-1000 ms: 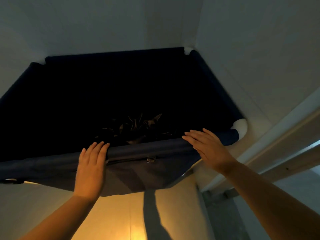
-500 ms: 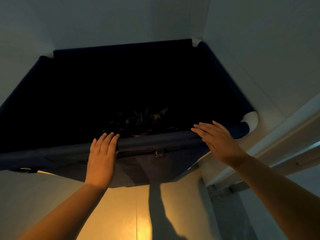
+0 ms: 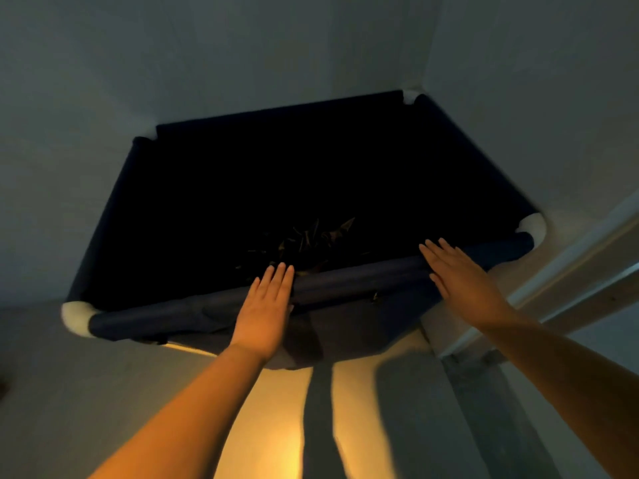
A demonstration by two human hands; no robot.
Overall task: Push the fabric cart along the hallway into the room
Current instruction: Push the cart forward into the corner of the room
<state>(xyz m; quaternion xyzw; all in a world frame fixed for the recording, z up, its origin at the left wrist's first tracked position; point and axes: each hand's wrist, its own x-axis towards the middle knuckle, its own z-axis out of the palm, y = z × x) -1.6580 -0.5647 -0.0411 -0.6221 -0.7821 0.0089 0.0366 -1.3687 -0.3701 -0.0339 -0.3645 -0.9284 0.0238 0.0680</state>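
A dark blue fabric cart (image 3: 363, 281) with white corner pieces fills the middle of the view, its inside almost black. Some crumpled dark material (image 3: 307, 242) lies at the bottom near the front. My left hand (image 3: 266, 305) lies flat on the near rail, fingers straight and together, palm pressing the fabric-covered bar. My right hand (image 3: 460, 274) rests flat on the same rail further right, fingers stretched out over the edge. Neither hand wraps around the rail.
A pale wall (image 3: 536, 98) runs close along the cart's right side and meets another wall at the far corner. A door frame (image 3: 587, 271) and threshold (image 3: 484, 392) stand at the right. The floor (image 3: 276, 426) under me glows yellow with light.
The cart has rolled away and to the right, toward the wall corner; its near left white corner has come into view. Both hands stayed flat on the near rail.
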